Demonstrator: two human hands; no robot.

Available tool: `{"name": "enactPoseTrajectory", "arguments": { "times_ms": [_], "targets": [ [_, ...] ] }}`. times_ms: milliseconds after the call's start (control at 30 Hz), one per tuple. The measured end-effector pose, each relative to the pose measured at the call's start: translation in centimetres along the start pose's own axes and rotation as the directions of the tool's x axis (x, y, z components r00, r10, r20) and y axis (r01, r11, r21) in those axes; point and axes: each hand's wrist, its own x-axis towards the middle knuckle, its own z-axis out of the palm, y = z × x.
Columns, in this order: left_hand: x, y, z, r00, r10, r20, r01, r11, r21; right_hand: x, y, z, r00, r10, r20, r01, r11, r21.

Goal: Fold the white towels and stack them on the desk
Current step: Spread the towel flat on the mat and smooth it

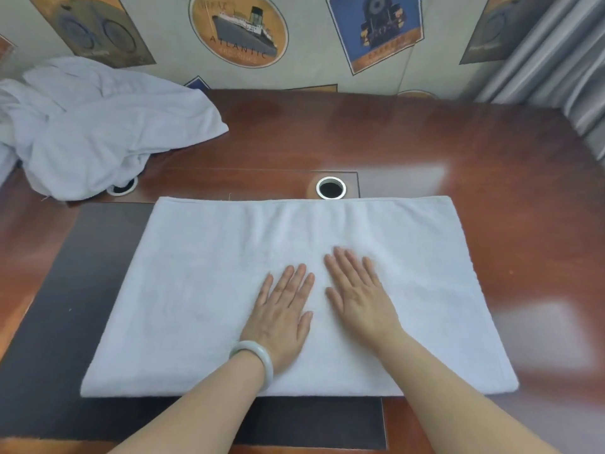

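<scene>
A white towel (196, 290) lies flat on the desk (458, 152) in front of me as a wide rectangle, its near edge a fold. My left hand (281, 312) rests palm down on the towel's middle with straight fingers. Beside it, my right hand (357, 293) lies flat on the towel too, fingers spread and pointing away from me. The two hands sit side by side without touching. A heap of crumpled white towels (98, 126) lies at the desk's far left.
A dark desk pad (65, 306) lies under the towel's left and near parts. A round cable hole (330, 187) opens just beyond the towel's far edge; another (122, 188) peeks from under the heap. Wall posters stand behind the desk, grey curtains (556, 60) at right.
</scene>
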Motion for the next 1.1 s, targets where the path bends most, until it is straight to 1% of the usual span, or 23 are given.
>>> {"name": "enactPoseTrajectory", "arguments": {
  "times_ms": [33,67,100,167,200,233,267,300,333,367,400,433,467,500,567,600,667,700,767,867,933,1033,1100],
  "targets": [
    [-0.1,0.0,0.0,1.0,0.001,-0.001,-0.001,1.0,-0.004,-0.5,2.6,-0.5,0.994,0.108,-0.004,-0.108,0.994,-0.018],
    [-0.1,0.0,0.0,1.0,-0.001,-0.01,0.001,1.0,-0.006,-1.2,5.4,-1.1,0.973,0.229,-0.009,-0.23,0.973,-0.028],
    [-0.1,0.1,0.0,1.0,-0.002,-0.017,0.002,1.0,-0.007,-2.0,8.1,-1.6,0.938,0.347,-0.019,-0.348,0.937,-0.03],
    [-0.3,0.1,0.1,1.0,-0.006,-0.015,0.006,1.0,-0.006,-3.2,12.5,-3.2,0.832,0.555,-0.013,-0.555,0.832,-0.019],
    [-0.3,0.1,0.2,1.0,-0.009,-0.016,0.009,1.0,-0.003,-3.1,13.8,-3.9,0.781,0.624,0.002,-0.624,0.781,-0.01],
    [-0.2,0.2,0.1,1.0,-0.013,-0.018,0.013,1.0,0.0,-2.5,14.3,-4.5,0.753,0.659,0.003,-0.658,0.752,-0.016],
    [-0.2,0.4,-0.1,1.0,-0.022,-0.016,0.021,1.0,-0.004,-1.7,13.9,-4.9,0.77,0.637,-0.035,-0.638,0.769,-0.034],
    [0.0,0.7,-0.5,0.999,-0.032,-0.012,0.032,0.999,-0.011,-0.5,12.8,-5.2,0.821,0.566,-0.076,-0.57,0.82,-0.049],
    [0.3,1.0,-1.0,0.999,-0.044,-0.022,0.044,0.999,-0.017,0.8,11.0,-5.3,0.886,0.452,-0.104,-0.459,0.886,-0.064],
    [1.2,1.1,-1.5,0.997,-0.056,-0.055,0.055,0.998,-0.015,2.1,8.7,-5.2,0.937,0.33,-0.118,-0.339,0.938,-0.07],
    [2.5,1.2,-2.0,0.994,-0.074,-0.079,0.073,0.997,-0.016,3.2,6.3,-4.8,0.974,0.203,-0.102,-0.21,0.976,-0.064],
    [4.0,1.1,-2.7,0.991,-0.098,-0.088,0.097,0.995,-0.018,4.3,3.8,-4.3,0.993,0.089,-0.074,-0.093,0.995,-0.048],
    [5.4,0.7,-3.3,0.989,-0.122,-0.083,0.121,0.993,-0.015,5.1,1.4,-3.8,0.999,0.005,-0.034,-0.006,1.0,-0.016],
    [6.8,0.2,-3.6,0.988,-0.144,-0.062,0.144,0.99,-0.006,5.8,0.0,-3.0,0.999,-0.048,0.0,0.048,0.999,0.018],
    [8.6,-1.6,-3.1,0.98,-0.197,0.003,0.197,0.98,0.016,7.1,-0.8,-1.6,0.995,-0.093,0.047,0.089,0.993,0.076],
    [9.0,-2.4,-2.5,0.975,-0.219,0.027,0.218,0.976,0.019,7.6,-0.3,-1.1,0.993,-0.104,0.062,0.099,0.992,0.077],
    [8.7,-3.2,-1.6,0.976,-0.22,-0.002,0.22,0.975,0.029,8.1,2.0,-0.6,0.995,-0.091,0.043,0.09,0.996,0.027],
    [8.5,-3.3,-1.3,0.977,-0.215,-0.021,0.215,0.976,0.036,8.3,3.6,-0.8,0.999,-0.039,0.029,0.039,0.999,0.003],
    [8.5,-3.3,-0.7,0.976,-0.212,-0.038,0.214,0.976,0.032,8.2,7.9,-1.9,0.992,0.123,0.009,-0.123,0.992,-0.025],
    [8.5,-3.3,-0.6,0.975,-0.211,-0.071,0.213,0.977,0.02,6.9,14.4,-3.7,0.947,0.32,-0.039,-0.322,0.946,-0.038],
    [8.6,-3.5,-0.4,0.977,-0.203,-0.072,0.205,0.979,0.011,6.2,17.1,-4.5,0.919,0.395,-0.019,-0.395,0.917,-0.051],
    [8.6,-3.5,-0.1,0.978,-0.194,-0.079,0.196,0.98,0.016,6.7,17.7,-5.0,0.895,0.443,0.039,-0.44,0.895,-0.073],
    [8.6,-3.5,-0.2,0.978,-0.198,-0.071,0.199,0.98,0.002,7.3,16.1,-5.2,0.871,0.491,0.019,-0.488,0.869,-0.088]
  ]
}}
